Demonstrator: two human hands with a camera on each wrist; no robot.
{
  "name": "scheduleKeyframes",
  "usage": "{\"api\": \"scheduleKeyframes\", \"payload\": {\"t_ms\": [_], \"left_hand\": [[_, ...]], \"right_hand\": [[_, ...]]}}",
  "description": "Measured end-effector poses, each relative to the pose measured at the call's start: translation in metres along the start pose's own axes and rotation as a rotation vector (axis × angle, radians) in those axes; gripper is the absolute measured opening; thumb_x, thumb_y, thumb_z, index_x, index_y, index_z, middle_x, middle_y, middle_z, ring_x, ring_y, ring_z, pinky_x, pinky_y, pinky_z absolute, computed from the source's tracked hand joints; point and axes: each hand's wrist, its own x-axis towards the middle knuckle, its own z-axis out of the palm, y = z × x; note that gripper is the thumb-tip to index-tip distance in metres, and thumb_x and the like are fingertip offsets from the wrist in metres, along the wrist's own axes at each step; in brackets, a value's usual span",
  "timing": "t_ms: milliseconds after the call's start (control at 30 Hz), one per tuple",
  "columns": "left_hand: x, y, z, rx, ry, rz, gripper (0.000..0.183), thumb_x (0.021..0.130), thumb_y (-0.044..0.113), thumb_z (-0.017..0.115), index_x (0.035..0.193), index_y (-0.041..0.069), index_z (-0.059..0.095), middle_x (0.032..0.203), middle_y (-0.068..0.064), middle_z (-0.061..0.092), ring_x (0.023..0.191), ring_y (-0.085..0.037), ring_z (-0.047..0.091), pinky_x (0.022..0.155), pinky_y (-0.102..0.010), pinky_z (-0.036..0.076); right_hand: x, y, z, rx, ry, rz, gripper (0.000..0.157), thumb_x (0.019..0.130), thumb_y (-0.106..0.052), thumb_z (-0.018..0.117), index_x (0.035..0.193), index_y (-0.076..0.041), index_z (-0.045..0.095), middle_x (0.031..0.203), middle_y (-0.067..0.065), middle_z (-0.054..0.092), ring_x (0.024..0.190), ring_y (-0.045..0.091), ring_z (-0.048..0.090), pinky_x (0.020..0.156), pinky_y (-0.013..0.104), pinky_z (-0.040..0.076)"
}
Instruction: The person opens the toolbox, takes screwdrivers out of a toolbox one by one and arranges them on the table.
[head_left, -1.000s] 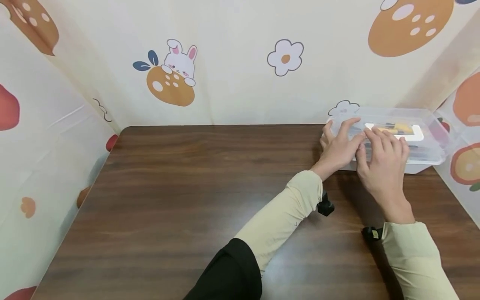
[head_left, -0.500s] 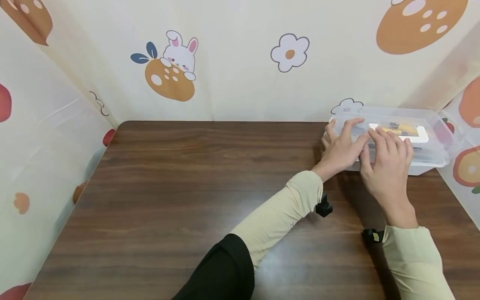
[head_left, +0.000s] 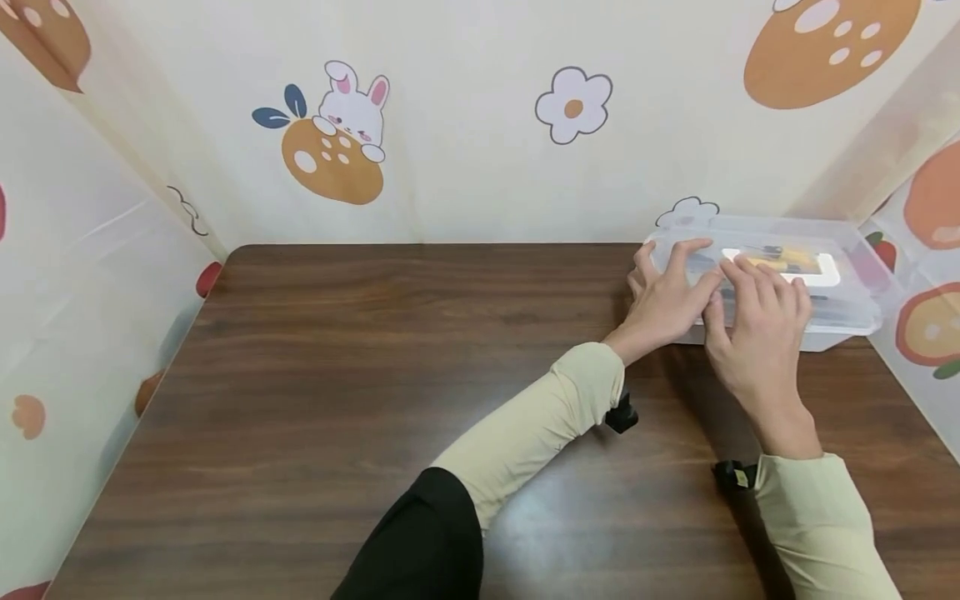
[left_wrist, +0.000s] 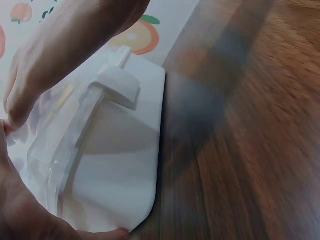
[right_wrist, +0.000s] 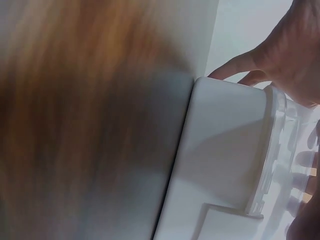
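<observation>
A white plastic storage box (head_left: 825, 340) with a clear lid (head_left: 855, 293) stands at the back right of the table. Spread over the lid's left end is my left hand (head_left: 663, 302); some of its fingers reach down the end wall in the right wrist view. My right hand (head_left: 759, 342) rests its fingertips on the lid, beside the left thumb. A pale label (head_left: 830, 268) with a yellow picture lies under the lid's surface, partly covered by the right fingers. On the front side a white latch (left_wrist: 120, 86) shows in the left wrist view.
The dark wood table (head_left: 375, 375) stretches left of the box. A patterned wall covering (head_left: 480, 167) rises right behind the table, with more of it at both sides.
The head view shifts slightly. Both hands keep their places on the box, and the box shows no clear movement.
</observation>
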Motion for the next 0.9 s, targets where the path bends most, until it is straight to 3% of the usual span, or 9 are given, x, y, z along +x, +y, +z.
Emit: {"api": "scheduleKeyframes", "payload": {"t_ms": [200,367,500,667,800,900], "left_hand": [[-0.015,-0.009,-0.02,-0.016,-0.007,-0.001,0.044,0.103,0.057,0.048,0.146,0.056,0.042,0.171,0.002,0.005,0.146,-0.036,0.03,0.114,-0.052,0.036],[-0.029,-0.021,-0.039,-0.031,-0.052,0.027,0.045,0.105,0.056,0.045,0.149,0.051,0.04,0.171,-0.001,0.002,0.154,-0.037,0.019,0.118,-0.053,0.032],[-0.043,-0.032,-0.056,-0.043,-0.088,0.044,0.046,0.106,0.056,0.044,0.151,0.05,0.038,0.172,-0.002,-0.003,0.158,-0.033,0.01,0.119,-0.058,0.032],[-0.063,-0.047,-0.08,-0.052,-0.107,0.051,0.048,0.106,0.055,0.046,0.153,0.05,0.036,0.173,-0.004,-0.004,0.159,-0.036,0.01,0.12,-0.063,0.029],[-0.078,-0.056,-0.1,-0.057,-0.118,0.057,0.049,0.106,0.055,0.046,0.153,0.052,0.035,0.172,-0.004,-0.005,0.159,-0.039,0.011,0.118,-0.068,0.029],[-0.089,-0.063,-0.115,-0.061,-0.114,0.051,0.048,0.105,0.053,0.046,0.152,0.055,0.034,0.172,-0.003,-0.004,0.158,-0.04,0.013,0.117,-0.069,0.029]], "right_hand": [[-0.004,-0.022,-0.001,0.011,-0.028,-0.021,0.048,0.103,-0.032,0.048,0.137,-0.001,0.063,0.14,0.027,0.064,0.129,0.052,0.052,0.12,0.069,0.02],[-0.01,-0.043,-0.007,-0.006,-0.075,-0.056,0.049,0.103,-0.033,0.049,0.139,-0.002,0.063,0.141,0.026,0.063,0.129,0.052,0.052,0.116,0.069,0.024],[-0.015,-0.059,-0.012,-0.023,-0.117,-0.094,0.052,0.103,-0.035,0.049,0.142,-0.004,0.061,0.143,0.025,0.062,0.126,0.052,0.053,0.107,0.069,0.03],[-0.017,-0.079,-0.02,-0.015,-0.193,-0.14,0.049,0.103,-0.033,0.052,0.143,-0.007,0.062,0.143,0.021,0.064,0.122,0.051,0.056,0.097,0.067,0.035],[-0.011,-0.085,-0.027,0.102,-0.258,-0.15,0.04,0.102,-0.022,0.06,0.14,-0.012,0.066,0.139,0.017,0.067,0.122,0.046,0.057,0.099,0.066,0.035],[-0.006,-0.079,-0.03,0.227,-0.258,-0.147,0.037,0.098,-0.011,0.063,0.135,-0.01,0.068,0.131,0.017,0.071,0.121,0.044,0.057,0.1,0.064,0.034]]}}
